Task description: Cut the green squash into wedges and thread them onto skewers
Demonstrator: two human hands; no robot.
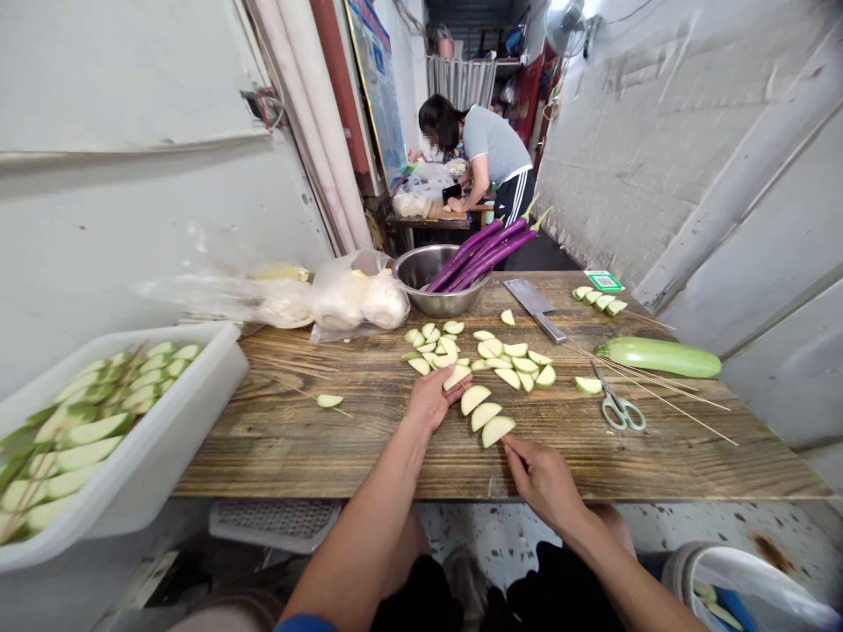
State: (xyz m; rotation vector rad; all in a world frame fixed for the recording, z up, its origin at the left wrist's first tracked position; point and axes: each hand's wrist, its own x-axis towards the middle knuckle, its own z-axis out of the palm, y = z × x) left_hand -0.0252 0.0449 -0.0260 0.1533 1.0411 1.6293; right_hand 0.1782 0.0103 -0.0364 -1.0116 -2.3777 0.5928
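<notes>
Right hand (543,478) pinched narrow on a thin skewer (510,449) at the near edge of the worktop (316,448); three slices (486,414) sit in a row on the skewer, just beyond the fingertips. Left hand (431,397) lies palm down, fingers on a slice (456,377) at the near edge of the loose slice pile (480,355). Farther back: cleaver (536,307), steel bowl (421,268) with purple eggplants (484,250). Right: scissors (617,405), bare skewers (659,391), whole green eggplant (662,355). Left: white tub (190,412) of skewered slices. Another person (491,158) stands far back.
</notes>
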